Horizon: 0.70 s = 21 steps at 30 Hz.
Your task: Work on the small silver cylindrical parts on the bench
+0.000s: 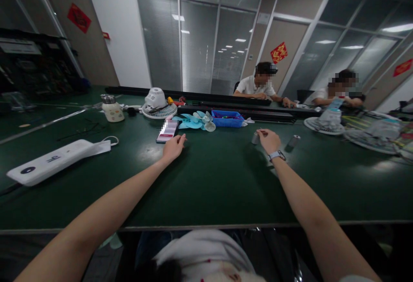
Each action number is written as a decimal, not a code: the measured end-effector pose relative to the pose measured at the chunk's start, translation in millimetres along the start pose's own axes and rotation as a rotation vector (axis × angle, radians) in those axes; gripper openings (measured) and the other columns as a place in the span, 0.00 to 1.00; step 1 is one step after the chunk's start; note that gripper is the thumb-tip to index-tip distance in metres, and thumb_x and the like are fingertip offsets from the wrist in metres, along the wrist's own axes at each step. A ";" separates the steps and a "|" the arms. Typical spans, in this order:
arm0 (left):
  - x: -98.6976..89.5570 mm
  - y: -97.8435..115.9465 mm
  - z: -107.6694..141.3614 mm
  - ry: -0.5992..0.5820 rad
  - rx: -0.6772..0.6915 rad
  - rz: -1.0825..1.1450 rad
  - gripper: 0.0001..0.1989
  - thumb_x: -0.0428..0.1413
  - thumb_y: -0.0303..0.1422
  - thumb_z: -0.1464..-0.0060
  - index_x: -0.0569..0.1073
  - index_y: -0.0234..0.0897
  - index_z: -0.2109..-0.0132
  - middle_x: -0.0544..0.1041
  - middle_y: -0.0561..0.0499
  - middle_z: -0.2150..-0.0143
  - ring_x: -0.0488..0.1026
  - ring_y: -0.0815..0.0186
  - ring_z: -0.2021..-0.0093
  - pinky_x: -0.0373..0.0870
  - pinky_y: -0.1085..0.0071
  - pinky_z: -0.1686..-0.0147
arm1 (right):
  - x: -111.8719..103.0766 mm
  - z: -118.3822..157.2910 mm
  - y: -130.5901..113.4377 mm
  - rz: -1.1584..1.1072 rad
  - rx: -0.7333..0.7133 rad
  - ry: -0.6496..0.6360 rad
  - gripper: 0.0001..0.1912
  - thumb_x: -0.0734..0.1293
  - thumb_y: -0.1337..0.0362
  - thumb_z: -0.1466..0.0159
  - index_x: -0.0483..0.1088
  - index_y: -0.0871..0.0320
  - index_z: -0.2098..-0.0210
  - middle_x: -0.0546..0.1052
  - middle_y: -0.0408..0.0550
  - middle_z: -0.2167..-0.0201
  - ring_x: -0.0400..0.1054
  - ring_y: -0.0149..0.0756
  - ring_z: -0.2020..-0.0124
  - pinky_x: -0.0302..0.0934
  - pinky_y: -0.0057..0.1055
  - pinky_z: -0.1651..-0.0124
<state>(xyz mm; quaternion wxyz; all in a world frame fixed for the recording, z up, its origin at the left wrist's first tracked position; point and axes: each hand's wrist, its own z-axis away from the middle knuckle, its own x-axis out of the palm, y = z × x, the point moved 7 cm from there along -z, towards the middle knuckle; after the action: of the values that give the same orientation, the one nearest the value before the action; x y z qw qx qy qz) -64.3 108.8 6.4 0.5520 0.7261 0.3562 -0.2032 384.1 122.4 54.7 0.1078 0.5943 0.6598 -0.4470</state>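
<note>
My right hand [270, 141] pinches at the top of a small silvery cylinder [255, 138] that looks like a battery and stands upright on the green table [213, 187]. To the right of my watch wrist is a second such cylinder [294, 141], also upright. My left hand [173, 148] rests near the table with its fingers curled together; whether anything is between them is too small to make out. Just beyond it lies a phone [167, 131] with a lit screen. Light blue fan blades [193, 121] lie behind the phone.
A blue tray [227, 119] holds small parts. A white fan head [156, 101], a cream bottle [112, 109] and a white power strip [61, 161] are on the left. Bagged fan parts [371, 138] lie on the right. Two people [254, 86] sit across the table.
</note>
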 end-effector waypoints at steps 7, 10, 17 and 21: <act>-0.2 0.3 0.9 -0.012 -0.009 0.001 0.26 0.40 0.50 0.37 0.78 0.39 0.57 0.80 0.49 0.69 0.76 0.60 0.65 0.63 0.70 0.69 | 0.4 0.6 -1.1 -0.013 -0.004 -0.014 0.16 0.64 0.53 0.36 0.78 0.53 0.59 0.80 0.50 0.64 0.71 0.41 0.64 0.59 0.32 0.65; -0.6 1.6 1.6 -0.007 -0.004 0.005 0.26 0.41 0.50 0.37 0.78 0.39 0.57 0.80 0.49 0.69 0.75 0.60 0.65 0.63 0.70 0.68 | 1.3 -0.2 -1.3 0.019 -0.011 -0.036 0.16 0.64 0.53 0.36 0.79 0.53 0.59 0.80 0.51 0.64 0.72 0.42 0.63 0.60 0.33 0.63; -1.5 3.4 3.3 -0.002 -0.018 -0.007 0.26 0.41 0.49 0.37 0.78 0.39 0.58 0.79 0.50 0.70 0.75 0.60 0.65 0.62 0.70 0.69 | 9.0 2.1 5.0 0.077 0.009 -0.074 0.23 0.62 0.47 0.37 0.77 0.53 0.53 0.80 0.54 0.59 0.73 0.47 0.58 0.64 0.36 0.58; -0.9 2.5 2.5 -0.006 -0.005 -0.007 0.25 0.41 0.49 0.37 0.77 0.39 0.58 0.79 0.49 0.69 0.75 0.60 0.65 0.63 0.70 0.69 | 23.0 2.4 15.5 0.014 0.015 -0.170 0.30 0.68 0.44 0.44 0.75 0.55 0.49 0.80 0.53 0.57 0.73 0.49 0.55 0.65 0.36 0.57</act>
<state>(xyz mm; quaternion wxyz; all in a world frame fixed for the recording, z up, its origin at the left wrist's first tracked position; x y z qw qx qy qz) -62.8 105.9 7.9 0.5541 0.7228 0.3578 -0.2063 390.6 134.8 30.7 0.1624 0.5596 0.6406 -0.5000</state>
